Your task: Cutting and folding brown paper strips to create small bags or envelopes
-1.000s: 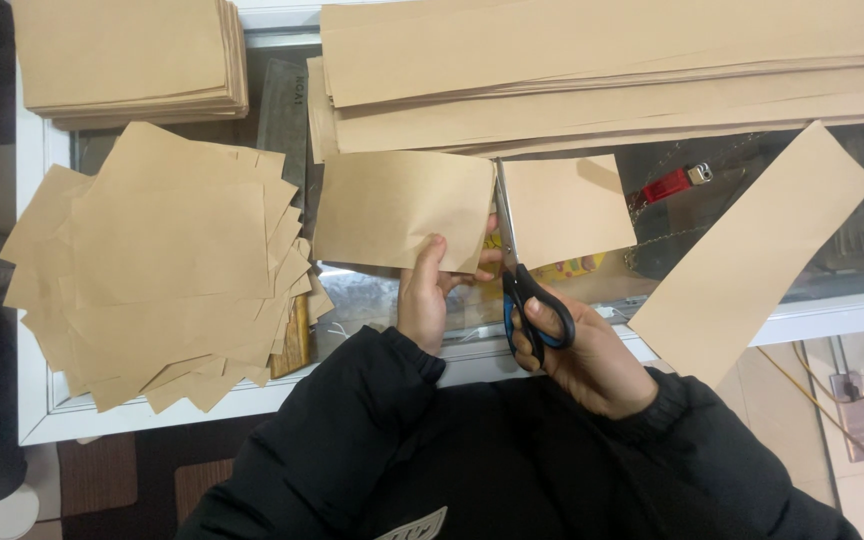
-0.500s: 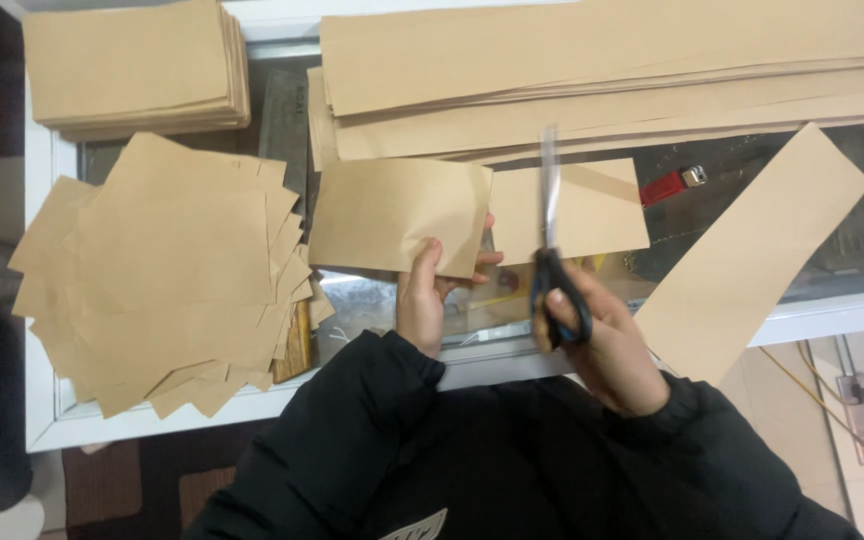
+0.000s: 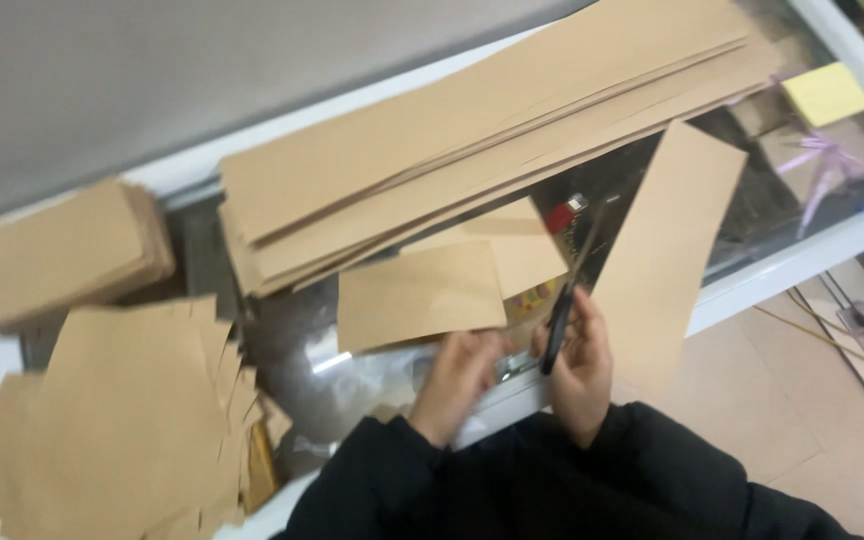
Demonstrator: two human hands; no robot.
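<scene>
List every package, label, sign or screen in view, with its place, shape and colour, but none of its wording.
Yellow square paper pad: far right under the glass top, plain yellow.
Brown boxes tied with purple ribbon: right, inside the glass case, below the pad.
Small red and silver object: centre under the glass, beside the scissors tip; too blurred to tell its kind.
Yellow printed pack: under the glass by the hands, mostly hidden by brown paper.
No signs or screens.

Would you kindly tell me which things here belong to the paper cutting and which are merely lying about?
In use:
left hand holding the cut brown sheet
right hand holding the scissors
long brown strips
loose strip
fanned pile of cut sheets
neat stack

Lying about:
yellow pad
red item
</scene>
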